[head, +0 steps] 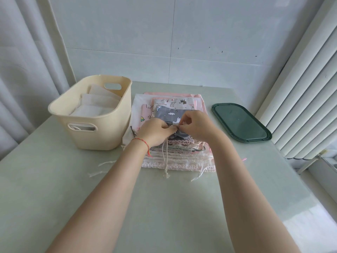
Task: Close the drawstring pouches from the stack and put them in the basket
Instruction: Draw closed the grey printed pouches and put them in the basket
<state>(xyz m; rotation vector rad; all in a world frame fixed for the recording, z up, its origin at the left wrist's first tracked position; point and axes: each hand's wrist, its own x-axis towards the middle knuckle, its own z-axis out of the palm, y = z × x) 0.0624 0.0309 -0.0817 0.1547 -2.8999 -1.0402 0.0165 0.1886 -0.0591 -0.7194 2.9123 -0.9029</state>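
Note:
A stack of drawstring pouches lies in the middle of the table, pink and white ones below. On top sits a small grey pouch printed with white animals. My left hand and my right hand meet at the grey pouch's near, gathered mouth. Both pinch the fabric or cord there. A white drawstring hangs down from under my left hand across the stack. The cream plastic basket stands left of the stack and holds a few pale pouches.
A dark green oval tray lies to the right of the stack. Loose cord ends trail on the table near the stack's front left corner. A wall stands behind the table, a curtain at the left and a radiator at the right.

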